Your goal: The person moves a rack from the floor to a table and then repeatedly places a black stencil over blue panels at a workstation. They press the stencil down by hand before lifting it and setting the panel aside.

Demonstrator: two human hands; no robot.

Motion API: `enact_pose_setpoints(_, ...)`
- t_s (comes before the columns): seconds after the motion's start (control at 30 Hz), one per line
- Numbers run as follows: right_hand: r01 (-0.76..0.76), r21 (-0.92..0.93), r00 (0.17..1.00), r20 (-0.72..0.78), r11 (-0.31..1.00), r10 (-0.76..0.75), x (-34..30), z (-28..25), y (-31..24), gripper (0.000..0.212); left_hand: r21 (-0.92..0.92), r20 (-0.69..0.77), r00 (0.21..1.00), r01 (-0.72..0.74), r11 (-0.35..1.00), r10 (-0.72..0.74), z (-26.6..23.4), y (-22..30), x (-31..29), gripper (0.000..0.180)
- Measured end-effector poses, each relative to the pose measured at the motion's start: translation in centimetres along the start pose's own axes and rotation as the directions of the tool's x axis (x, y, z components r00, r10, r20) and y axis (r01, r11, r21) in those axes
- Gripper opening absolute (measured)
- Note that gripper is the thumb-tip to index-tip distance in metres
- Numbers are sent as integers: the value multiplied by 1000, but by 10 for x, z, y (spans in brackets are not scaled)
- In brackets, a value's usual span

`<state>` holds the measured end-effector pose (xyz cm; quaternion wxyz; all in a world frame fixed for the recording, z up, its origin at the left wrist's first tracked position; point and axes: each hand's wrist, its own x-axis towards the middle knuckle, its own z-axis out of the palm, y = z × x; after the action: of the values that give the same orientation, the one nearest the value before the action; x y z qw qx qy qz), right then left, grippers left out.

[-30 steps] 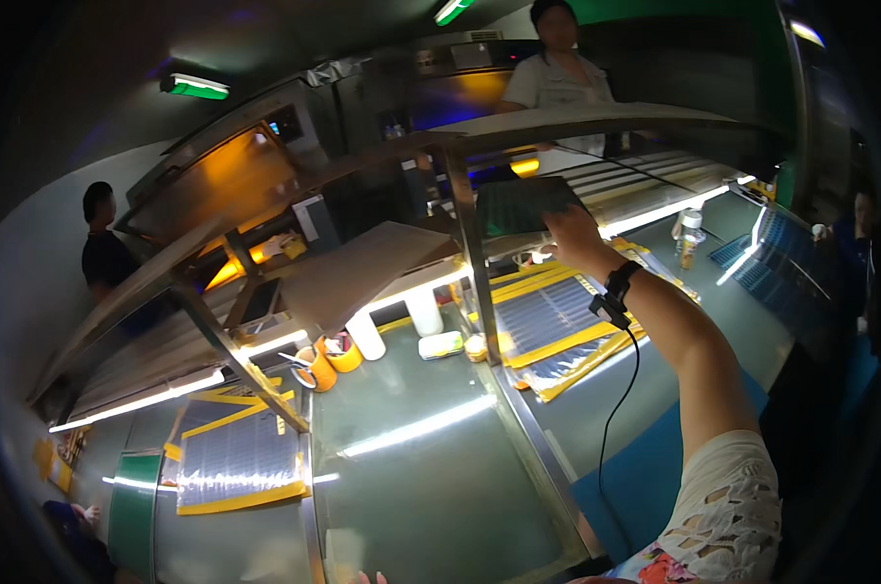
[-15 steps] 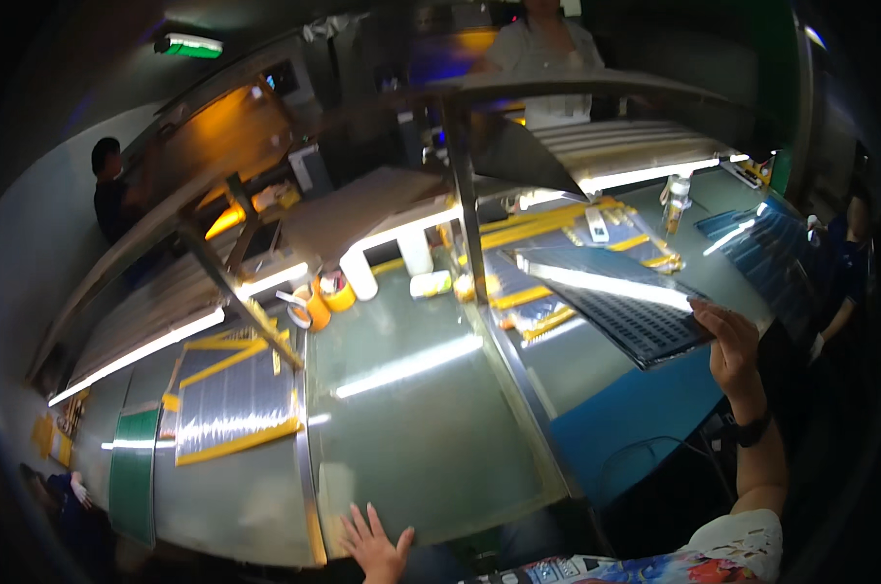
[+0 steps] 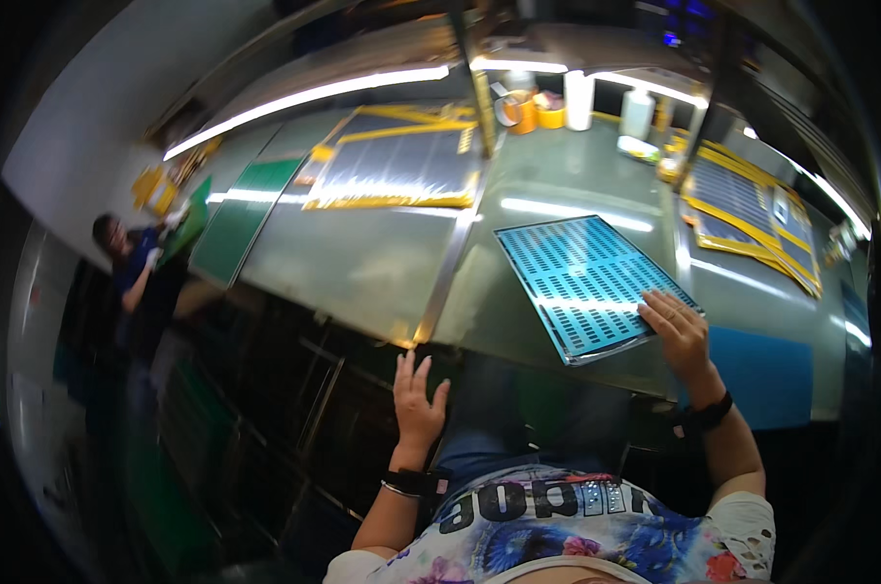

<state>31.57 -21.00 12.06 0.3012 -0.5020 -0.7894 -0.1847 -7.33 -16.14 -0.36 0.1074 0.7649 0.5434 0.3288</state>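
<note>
right grip [image 3: 679, 333]: pinching blue sheet [image 3: 586, 277], which extends ahead-left | left grip [image 3: 420, 404]: spread | desk [image 3: 362, 268]: ahead of both

One left hand [image 3: 419, 404] and one right hand [image 3: 682, 336] are showing. One rectangle-patterned blue sheet [image 3: 581, 277] is extending from the right fingers, one blue mat [image 3: 763, 382] is lying right of them, and two orange containers [image 3: 522, 117], one white bottle [image 3: 638, 117] and one white cylinder [image 3: 578, 102] are standing beyond. Two green boards [image 3: 251, 209] are appearing leftward beyond the left fingers.
</note>
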Motion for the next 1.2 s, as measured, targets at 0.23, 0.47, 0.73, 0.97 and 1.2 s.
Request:
enact_pose_setpoints(0.23,-299,132,830,524,945,189,-50,73,-57,46,212,72,507,833,510,-859,-36,-139,-190,55)
enact_pose_setpoints(0.47,-380,140,740,639,914,210,-8,79,-108,79,104,64,286,951,291,-956,-10,-197,-263,47)
enact_pose_setpoints(0.73,-250,44,741,651,967,162,12,131,-147,75,-117,25,290,951,286,-957,24,-247,-197,35)
enact_pose_setpoints(0.97,-303,37,725,658,952,205,13,137,-149,71,47,-425,236,970,239,-874,27,-250,-156,26)
enact_pose_setpoints(1.2,-323,38,727,650,945,223,15,138,-148,70,335,-46,-85,937,-95,-995,-26,-281,-232,50)
